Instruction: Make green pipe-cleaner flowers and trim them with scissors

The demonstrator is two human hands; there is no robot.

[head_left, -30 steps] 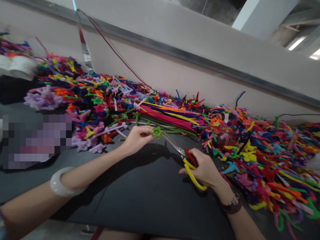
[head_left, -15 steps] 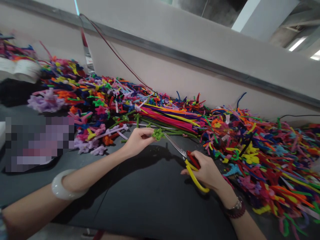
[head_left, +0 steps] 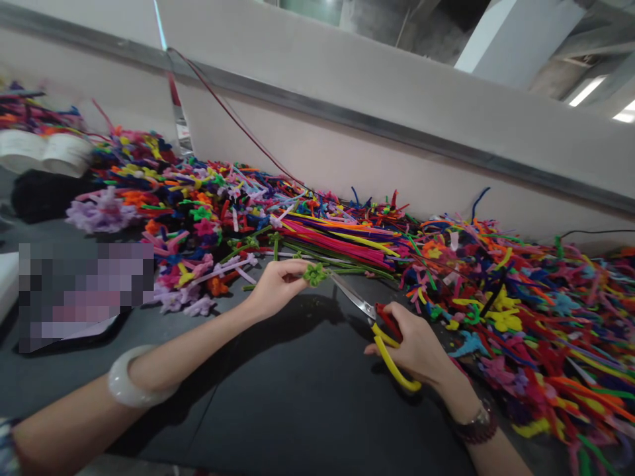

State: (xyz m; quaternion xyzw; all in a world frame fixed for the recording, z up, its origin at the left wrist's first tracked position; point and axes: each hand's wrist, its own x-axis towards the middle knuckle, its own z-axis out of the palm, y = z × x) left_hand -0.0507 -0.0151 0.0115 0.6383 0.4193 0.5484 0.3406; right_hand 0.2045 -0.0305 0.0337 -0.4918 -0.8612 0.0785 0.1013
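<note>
Green flower (head_left: 315,274): held near centre frame, above the desk (head_left: 278,396); probably light, soft, easily crushed, best pinched at one edge.
Flower facing: roughly toward the camera; round, no clear long axis.
Scissors (head_left: 368,311): right of centre, slanting from lower right to upper left, tips just beside the flower; likely stiff.
Left hand (head_left: 278,289): with grip pinched on the flower's left edge.
Right hand (head_left: 415,345): with grip wrapped around the scissors' handle end.

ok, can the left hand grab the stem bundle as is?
Probably not as is: the left hand is pinching the green flower. The way itself looks free, with the stem bundle lying mostly uncovered just beyond.
</note>
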